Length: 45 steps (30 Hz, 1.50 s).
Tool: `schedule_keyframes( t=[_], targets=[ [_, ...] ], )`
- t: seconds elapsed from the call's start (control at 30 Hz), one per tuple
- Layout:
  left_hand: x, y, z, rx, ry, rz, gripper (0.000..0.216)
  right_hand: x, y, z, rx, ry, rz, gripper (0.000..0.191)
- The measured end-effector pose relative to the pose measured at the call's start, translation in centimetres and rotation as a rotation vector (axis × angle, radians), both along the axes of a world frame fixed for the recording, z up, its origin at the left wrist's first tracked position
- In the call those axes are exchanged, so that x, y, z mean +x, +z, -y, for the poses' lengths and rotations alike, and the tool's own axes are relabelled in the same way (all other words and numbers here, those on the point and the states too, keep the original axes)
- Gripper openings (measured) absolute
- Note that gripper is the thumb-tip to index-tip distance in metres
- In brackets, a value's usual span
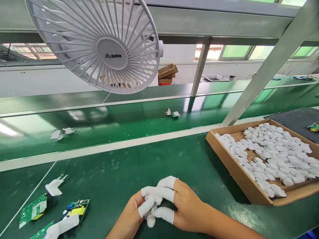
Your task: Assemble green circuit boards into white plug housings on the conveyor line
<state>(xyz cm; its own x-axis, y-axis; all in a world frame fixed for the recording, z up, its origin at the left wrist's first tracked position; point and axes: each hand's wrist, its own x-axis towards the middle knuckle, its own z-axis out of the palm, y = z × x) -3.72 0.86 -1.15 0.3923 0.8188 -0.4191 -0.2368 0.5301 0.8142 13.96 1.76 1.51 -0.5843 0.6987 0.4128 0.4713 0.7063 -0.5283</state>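
My left hand [129, 214] and my right hand [186, 205] are clasped together low in the middle of the view, over the green workbench [139, 166]. White finger cots [157, 196] cover several fingers, and my right fingers wrap around the curled fingers of my left hand. A cardboard tray [239, 166] heaped with loose white finger cots [271, 152] lies to the right of my right hand, apart from it. To my left lie green circuit boards [33, 210] and white plug housings [54, 186], out of reach of either fingertip.
A green conveyor belt [99, 124] runs behind the bench, carrying small white-and-green assemblies [172, 113]. A white fan [104, 43] hangs overhead at upper left. A slanted metal strut [271, 69] rises at right. Cardboard boxes [166, 74] stand in the background.
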Motion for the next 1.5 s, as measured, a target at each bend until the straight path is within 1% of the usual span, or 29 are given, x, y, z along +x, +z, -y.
schedule_keyframes(
  t=[0.07,0.2,0.27,0.33,0.4,0.5,0.57,0.63,0.67,0.73,0.8,0.87,0.93,1.0,1.1,1.23,1.37,1.43,1.5],
  targets=[
    [-0.2,-0.1,-0.1,0.041,-0.009,-0.034,0.039,0.0,0.2,0.0,-0.057,-0.022,0.036,0.035],
    [-0.4,-0.2,-0.2,0.070,-0.045,-0.068,0.037,0.1,-0.3,-0.1,-0.023,0.005,0.090,0.033],
    [-0.5,-0.2,-0.2,0.079,-0.062,-0.078,0.034,0.0,-0.6,0.0,-0.033,0.016,0.066,0.030],
    [-0.6,-0.1,-0.2,0.095,-0.079,-0.077,0.032,0.0,-0.7,0.1,-0.028,0.035,-0.007,0.030],
    [-0.6,0.0,-0.2,0.100,-0.103,-0.060,0.032,0.0,-0.8,0.2,0.030,0.065,-0.095,0.036],
    [-0.6,0.1,-0.2,0.083,-0.133,-0.002,0.041,0.0,-1.0,0.4,0.147,0.082,-0.185,0.044],
    [-0.5,0.2,0.0,0.081,-0.165,0.014,0.046,0.1,-1.1,0.3,0.184,0.076,-0.167,0.044],
    [-0.5,0.3,0.1,0.096,-0.171,-0.005,0.046,0.2,-1.0,0.2,0.187,0.069,-0.097,0.041],
    [-0.5,0.3,0.2,0.110,-0.154,-0.020,0.044,0.2,-0.8,0.2,0.166,0.069,-0.060,0.039],
    [-0.5,0.2,0.1,0.146,-0.081,-0.052,0.038,0.2,-0.2,0.1,0.068,0.081,-0.018,0.036],
    [-0.7,0.2,0.0,0.189,-0.020,-0.107,0.032,0.1,0.3,0.1,-0.075,0.096,-0.013,0.037],
    [-0.7,0.2,-0.2,0.221,0.002,-0.163,0.029,-0.1,0.4,0.1,-0.178,0.071,-0.049,0.040],
    [-0.7,0.2,-0.4,0.237,0.006,-0.204,0.030,-0.2,0.0,0.2,-0.220,-0.011,-0.103,0.039],
    [-0.6,0.2,-0.4,0.243,0.010,-0.228,0.031,-0.3,-0.7,0.1,-0.280,-0.092,-0.136,0.033],
    [-0.6,0.0,-0.3,0.252,0.008,-0.236,0.032,-0.4,-1.3,0.1,-0.396,-0.115,-0.129,0.019],
    [-0.8,-0.4,-0.2,0.208,-0.036,-0.167,0.036,-0.2,-0.9,-0.1,-0.410,-0.121,-0.154,0.013],
    [-1.2,-0.5,-0.4,0.192,-0.058,-0.106,0.052,0.1,-0.6,-0.3,-0.345,-0.127,-0.205,0.014],
    [-1.3,-0.4,-0.4,0.235,-0.076,-0.160,0.051,0.1,-0.8,-0.3,-0.277,-0.095,-0.222,0.015],
    [-1.2,-0.4,-0.4,0.329,-0.093,-0.265,0.042,0.0,-1.0,-0.3,-0.235,-0.071,-0.218,0.015]
  ],
)
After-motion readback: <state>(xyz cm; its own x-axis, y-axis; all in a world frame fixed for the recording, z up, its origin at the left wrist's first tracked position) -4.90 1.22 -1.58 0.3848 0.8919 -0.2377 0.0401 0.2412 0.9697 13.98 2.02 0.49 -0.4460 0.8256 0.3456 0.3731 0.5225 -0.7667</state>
